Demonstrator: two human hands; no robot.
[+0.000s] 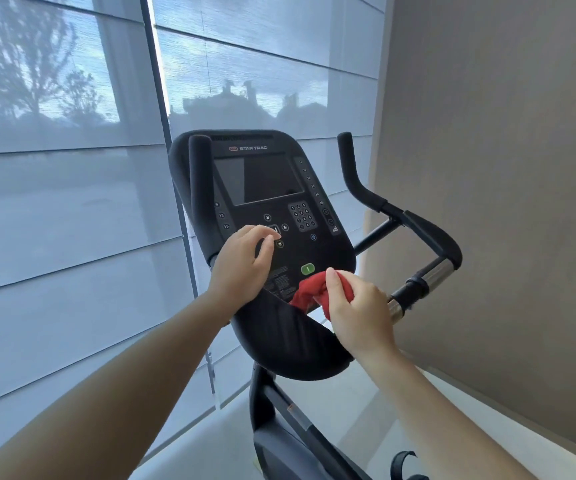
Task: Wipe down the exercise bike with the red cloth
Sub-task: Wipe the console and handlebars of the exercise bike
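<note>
Right hand [356, 306] clenches the bunched red cloth [309, 292], hiding half; left hand [241, 265], fingers loose, covers console [262, 188] buttons.

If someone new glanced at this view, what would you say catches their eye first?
Probably the red cloth, bunched in the right hand at the lower edge of the black console, just below the green button. Next, the left hand resting open over the console's buttons, with the pale window blinds behind.
</note>
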